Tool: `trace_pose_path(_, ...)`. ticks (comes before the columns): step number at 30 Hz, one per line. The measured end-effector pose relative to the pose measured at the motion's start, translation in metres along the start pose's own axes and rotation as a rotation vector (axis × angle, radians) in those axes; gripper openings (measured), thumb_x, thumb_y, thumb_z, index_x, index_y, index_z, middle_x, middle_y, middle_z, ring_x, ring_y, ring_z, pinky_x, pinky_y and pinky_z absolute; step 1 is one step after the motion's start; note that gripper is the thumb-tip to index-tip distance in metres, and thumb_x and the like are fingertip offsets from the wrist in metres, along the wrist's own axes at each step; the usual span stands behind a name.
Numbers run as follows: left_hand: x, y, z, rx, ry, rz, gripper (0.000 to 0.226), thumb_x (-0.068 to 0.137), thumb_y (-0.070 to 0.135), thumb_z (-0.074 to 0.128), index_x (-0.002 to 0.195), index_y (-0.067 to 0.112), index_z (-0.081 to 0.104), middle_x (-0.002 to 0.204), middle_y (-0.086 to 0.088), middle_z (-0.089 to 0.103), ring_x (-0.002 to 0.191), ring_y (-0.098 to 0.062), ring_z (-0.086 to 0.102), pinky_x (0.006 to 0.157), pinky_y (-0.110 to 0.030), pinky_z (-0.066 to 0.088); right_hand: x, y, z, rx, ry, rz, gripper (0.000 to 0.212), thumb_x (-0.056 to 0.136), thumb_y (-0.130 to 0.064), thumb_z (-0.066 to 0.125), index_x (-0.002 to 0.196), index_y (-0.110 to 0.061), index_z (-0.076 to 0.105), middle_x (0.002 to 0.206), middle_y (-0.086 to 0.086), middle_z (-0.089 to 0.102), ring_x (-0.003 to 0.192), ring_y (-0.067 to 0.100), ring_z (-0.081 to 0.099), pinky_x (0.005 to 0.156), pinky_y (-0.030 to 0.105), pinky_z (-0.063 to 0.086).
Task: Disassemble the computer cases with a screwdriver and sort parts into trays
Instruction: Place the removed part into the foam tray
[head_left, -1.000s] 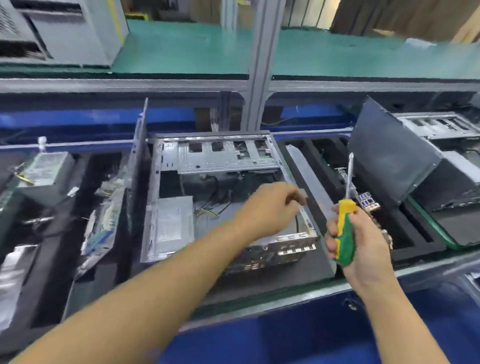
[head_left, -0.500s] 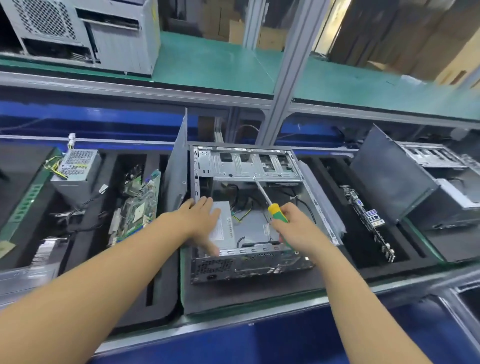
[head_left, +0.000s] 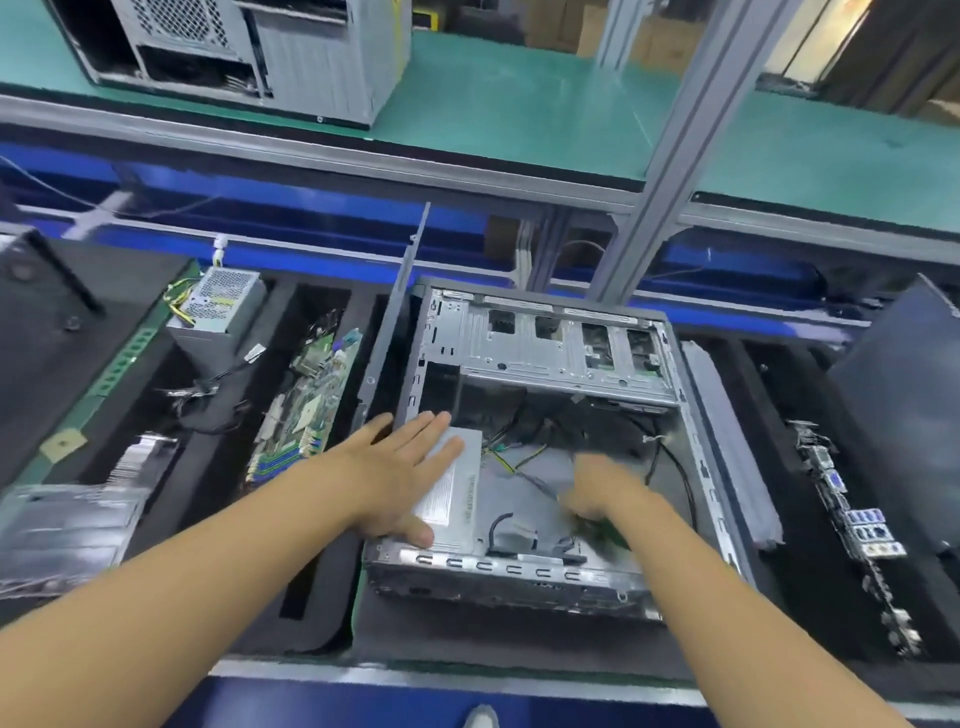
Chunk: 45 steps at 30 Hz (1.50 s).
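Grey metal case (head_left: 545, 353), left hand (head_left: 400, 473) flat on white-labelled box (head_left: 457, 493), print unreadable, right hand (head_left: 597, 493) blurred, grip unclear

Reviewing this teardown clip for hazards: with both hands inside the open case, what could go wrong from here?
1. The right hand is motion-blurred among loose wires; the screwdriver, barely visible in its grip, could snag or nick them.
2. The left hand lies flat on the power supply near the case's bare sheet-metal edges, so a slip might cut skin.
3. The side panel stands on edge beside the case and could tip if bumped.
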<state>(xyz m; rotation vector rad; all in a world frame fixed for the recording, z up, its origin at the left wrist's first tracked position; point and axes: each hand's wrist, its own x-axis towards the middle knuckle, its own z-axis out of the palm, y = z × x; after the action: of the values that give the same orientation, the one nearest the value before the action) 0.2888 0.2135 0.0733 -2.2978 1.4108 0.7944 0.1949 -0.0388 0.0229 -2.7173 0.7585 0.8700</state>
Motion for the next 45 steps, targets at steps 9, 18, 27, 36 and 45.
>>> trace_pose_path(9, -0.007, 0.003, 0.009, -0.138, 0.144, 0.038, 0.096, 0.099, 0.056, 0.044, 0.154, 0.015, -0.022, 0.156, -0.008, -0.039, 0.141, -0.018, -0.04, 0.121, -0.044, -0.014, -0.037, -0.067, 0.018, 0.747, -0.153, -0.485, 0.114, 0.074, -0.057, 0.081, 0.149, -0.054, -0.004, 0.13, -0.022, 0.045, 0.106, -0.002, 0.058, 0.073, 0.012, 0.041)
trace_pose_path(18, -0.017, 0.029, 0.052, 0.167, 0.478, -0.042, 0.125, 0.073, 0.057, 0.073, 0.156, 0.004, -0.004, 0.164, -0.021, -0.009, 0.15, -0.043, -0.01, 0.121, -0.057, -0.001, -0.034, -0.069, 0.023, 0.817, -0.04, -0.455, 0.095, 0.057, -0.071, 0.083, 0.13, -0.062, 0.023, 0.114, -0.03, 0.058, 0.096, -0.008, 0.063, 0.073, 0.016, 0.053)
trace_pose_path(27, -0.02, 0.033, 0.07, 0.209, 0.671, -0.007, 0.091, 0.065, 0.006, 0.066, 0.148, -0.006, 0.032, 0.158, -0.023, 0.029, 0.146, -0.048, 0.021, 0.116, -0.062, 0.023, -0.021, -0.069, 0.022, 0.916, 0.019, -0.473, 0.097, 0.057, -0.049, 0.093, 0.13, -0.056, 0.028, 0.114, -0.026, 0.061, 0.095, -0.018, 0.06, 0.07, 0.01, 0.053)
trace_pose_path(36, -0.014, 0.038, 0.066, 0.107, 0.672, -0.147, 0.09, 0.078, 0.018, 0.053, 0.155, -0.003, 0.011, 0.164, -0.022, 0.012, 0.153, -0.035, 0.008, 0.123, -0.048, 0.012, -0.02, -0.072, 0.011, 0.973, 0.014, -0.52, 0.091, 0.074, -0.042, 0.081, 0.143, -0.054, 0.022, 0.147, -0.01, 0.042, 0.126, 0.001, 0.048, 0.112, 0.042, 0.043)
trace_pose_path(45, -0.013, 0.039, 0.069, 0.003, 0.639, -0.215, 0.105, 0.084, 0.042, 0.054, 0.153, -0.003, -0.011, 0.161, -0.022, -0.021, 0.147, -0.034, -0.028, 0.121, -0.047, -0.012, -0.032, -0.078, -0.014, 0.066, 0.085, -0.684, 0.135, 0.052, -0.083, 0.071, 0.152, -0.052, -0.014, 0.154, -0.022, -0.041, 0.144, 0.009, -0.038, 0.119, 0.048, -0.005)
